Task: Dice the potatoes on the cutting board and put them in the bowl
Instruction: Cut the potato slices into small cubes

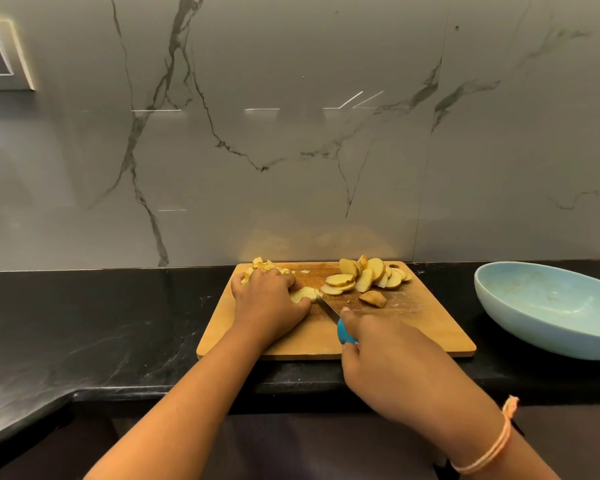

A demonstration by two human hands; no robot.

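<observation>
Pinning pale potato slices (pixel 303 294) to the rectangular wooden cutting board (pixel 430 327), left hand (pixel 269 303) is pressing curled; right hand (pixel 388 355) is gripping the blue-handled knife (pixel 338 320), steadying the cut.

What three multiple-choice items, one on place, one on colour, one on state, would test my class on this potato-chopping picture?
1. Where is the bowl?
A. right of the cutting board
B. on the board
C. left of the board

2. What colour is the knife handle?
A. red
B. blue
C. black

3. What is in the bowl?
A. diced potato
B. water
C. no potato yet

Key: 1 A, it stands on the counter to the right. 2 B, blue shows above the right hand. 3 C, its inside shows bare; the potato slices lie on the board.
</observation>
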